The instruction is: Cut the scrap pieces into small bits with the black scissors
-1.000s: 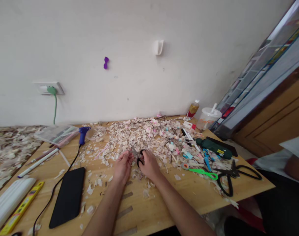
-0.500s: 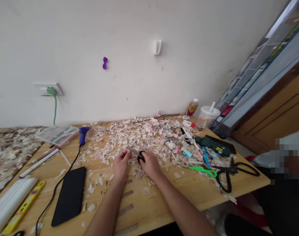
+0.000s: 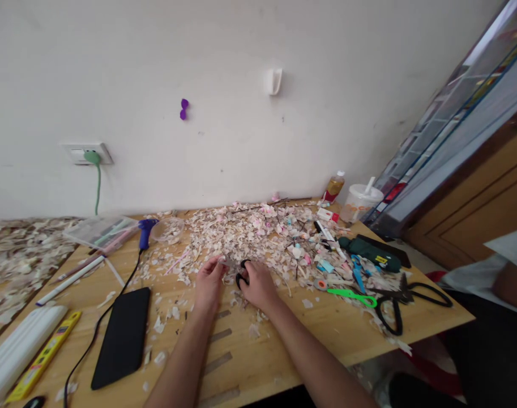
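R hand (image 3: 258, 284) rnd part-open scissors (image 3: 239, 277)

The background is filled by a pale wall (image 3: 233, 153), marked by small dark specks and scuffs. A white socket (image 3: 75, 154) is mounted at left, with a green plug (image 3: 92, 157) fitted in it. Higher up, a white holder (image 3: 274, 82) and a purple piece (image 3: 184, 109) are fixed. A wooden table (image 3: 351, 328) is set against the wall. At right, a panelled brown door (image 3: 491, 204) is partly shown. The wall is softly, evenly lit.
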Tool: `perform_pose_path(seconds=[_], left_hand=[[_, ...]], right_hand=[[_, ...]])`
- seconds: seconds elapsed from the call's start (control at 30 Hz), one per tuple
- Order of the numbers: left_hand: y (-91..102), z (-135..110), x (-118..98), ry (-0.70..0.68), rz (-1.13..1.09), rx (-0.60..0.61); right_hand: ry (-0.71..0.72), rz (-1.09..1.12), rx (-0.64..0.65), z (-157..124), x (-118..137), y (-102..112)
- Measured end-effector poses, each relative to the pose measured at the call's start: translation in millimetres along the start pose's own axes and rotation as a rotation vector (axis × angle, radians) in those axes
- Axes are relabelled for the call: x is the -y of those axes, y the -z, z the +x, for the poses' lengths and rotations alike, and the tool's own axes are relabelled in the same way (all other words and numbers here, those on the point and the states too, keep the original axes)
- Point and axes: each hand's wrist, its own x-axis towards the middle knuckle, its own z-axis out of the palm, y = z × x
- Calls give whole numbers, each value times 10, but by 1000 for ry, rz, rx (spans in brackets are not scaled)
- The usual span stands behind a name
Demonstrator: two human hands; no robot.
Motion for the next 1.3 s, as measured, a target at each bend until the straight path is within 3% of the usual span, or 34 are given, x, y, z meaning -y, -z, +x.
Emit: perform_pose_path(seconds=[0.23,0.57,0.93,1.3], left_hand=[[68,61,53,-28,56,1],[-27,3,-41,30,-81,-4],[56,48,49,21,-41,50],[-19,15,4,50,-76,-11]], right_hand=[[15,-3,23,-4,0,12],[-12,-23,26,-3,-5,-1],[-20,-77,56,-12,-42,-28],[-15,-85,49,-9,-29,-22]])
